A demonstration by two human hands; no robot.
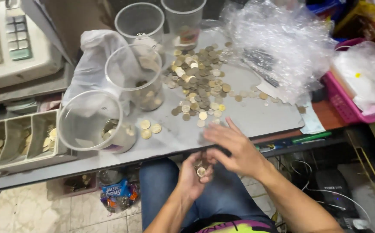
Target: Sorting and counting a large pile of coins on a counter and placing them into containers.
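Observation:
My left hand [195, 174] is cupped just below the grey table's front edge [256, 118], holding a few coins [201, 171]. My right hand [232, 146] hovers over it at the edge, fingers spread and slightly blurred, touching the coins in the left palm. A large pile of gold and silver coins [200, 82] lies on the table beyond. Three loose coins [149, 128] sit near a clear plastic cup [96, 123] that holds some coins.
A second clear cup [135, 77] with coins and two more cups [141, 21] stand behind. A cash register [10, 43] and its coin tray [19, 140] are at left. Crumpled clear plastic [278, 43] and a pink basket [345, 101] lie at right.

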